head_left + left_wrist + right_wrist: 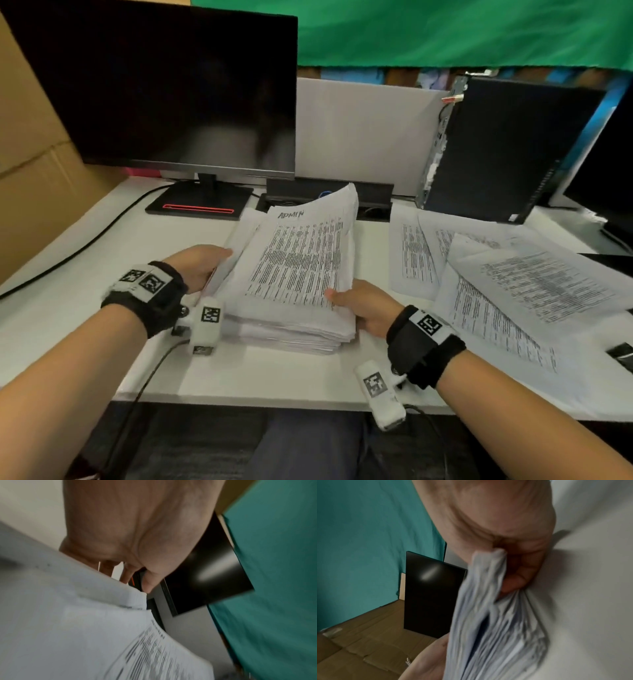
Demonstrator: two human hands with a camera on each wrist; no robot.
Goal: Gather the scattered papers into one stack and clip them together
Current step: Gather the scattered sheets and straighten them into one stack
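Note:
A thick stack of printed papers [294, 270] lies in the middle of the white desk [260, 373], its top sheets lifted and bowed, with "ADMIN" handwritten at the top. My left hand [202, 265] grips the stack's left edge; in the left wrist view the left hand [130, 536] curls over the paper stack [68, 622]. My right hand [363, 305] pinches the near right corner, thumb on top. Seen from the right wrist, the right hand [513, 566] clamps a fanned bundle of sheets [494, 622]. More loose printed papers [513, 284] lie scattered on the desk's right side.
A dark monitor [164, 89] on its stand [198, 205] sits behind the stack. A black computer case [503, 150] stands at the back right. Cardboard [30, 144] walls the left side. A black cable [78, 246] runs across the left of the desk. A dark object [621, 353] lies at the right edge.

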